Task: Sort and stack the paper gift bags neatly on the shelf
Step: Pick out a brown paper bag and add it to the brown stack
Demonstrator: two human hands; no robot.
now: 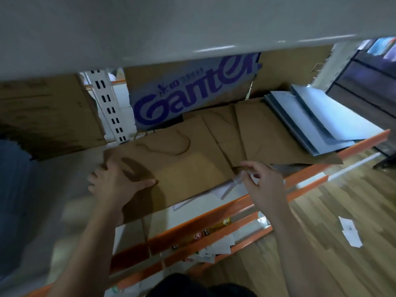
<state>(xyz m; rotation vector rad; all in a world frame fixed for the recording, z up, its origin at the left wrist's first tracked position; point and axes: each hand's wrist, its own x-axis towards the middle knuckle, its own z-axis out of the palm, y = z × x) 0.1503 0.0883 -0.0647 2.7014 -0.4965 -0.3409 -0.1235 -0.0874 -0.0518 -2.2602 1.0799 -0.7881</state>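
Gift bags (188, 168): matt brown kraft paper. Shelf edge (362, 139): glossy orange metal. Floor (334, 232): wood-grain planks.

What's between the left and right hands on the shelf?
Head view: a flat brown paper bag spans the gap; left hand rests on its left end, right hand pinches its right edge.
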